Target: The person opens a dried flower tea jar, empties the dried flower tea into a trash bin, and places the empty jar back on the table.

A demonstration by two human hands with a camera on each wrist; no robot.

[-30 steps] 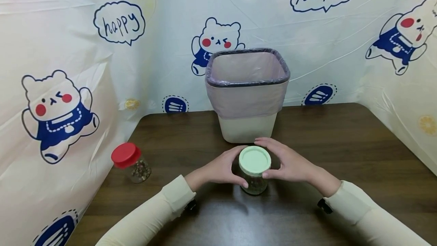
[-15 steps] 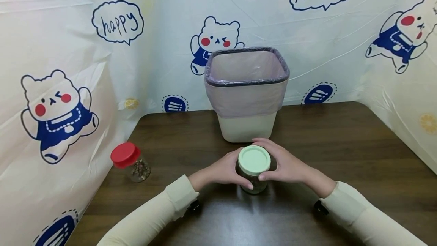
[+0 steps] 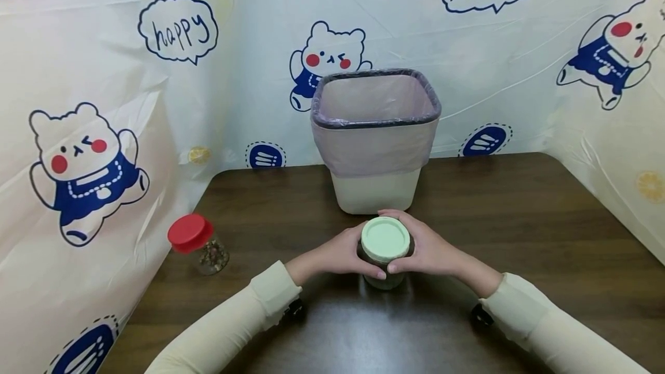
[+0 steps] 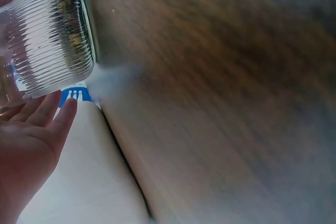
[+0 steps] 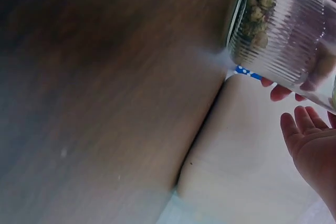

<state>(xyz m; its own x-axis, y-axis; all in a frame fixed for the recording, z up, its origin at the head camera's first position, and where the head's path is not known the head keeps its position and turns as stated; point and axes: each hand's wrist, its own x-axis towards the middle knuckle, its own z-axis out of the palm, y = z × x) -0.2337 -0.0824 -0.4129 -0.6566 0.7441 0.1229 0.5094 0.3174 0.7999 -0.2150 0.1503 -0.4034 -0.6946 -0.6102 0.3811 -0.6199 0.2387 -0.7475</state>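
A ribbed glass jar with a pale green lid (image 3: pixel 385 239) stands upright on the table near the middle of the head view. My left hand (image 3: pixel 337 254) curves round its left side, thumb across the front. From the right, my right hand (image 3: pixel 428 250) curves round the jar too, and the thumb tips nearly meet in front. In the left wrist view the clear glass jar (image 4: pixel 50 40) has fingers along its side. Yellowish-brown dried bits (image 5: pixel 257 17) lie at its bottom in the right wrist view. Parts of the fingers are hidden behind the jar.
Behind the jar stands a cream bin (image 3: pixel 376 192) lined with a translucent purple bag. A second jar (image 3: pixel 210 255) with a red lid (image 3: pixel 190 232) and dried bits stands at the left table edge. A printed cloth (image 3: pixel 249 45) hangs round the brown table (image 3: pixel 493 206).
Both hands have closed in on the green-lidded jar, the thumbs drawing together in front of it. The jar keeps roughly its place; the view has shifted slightly.
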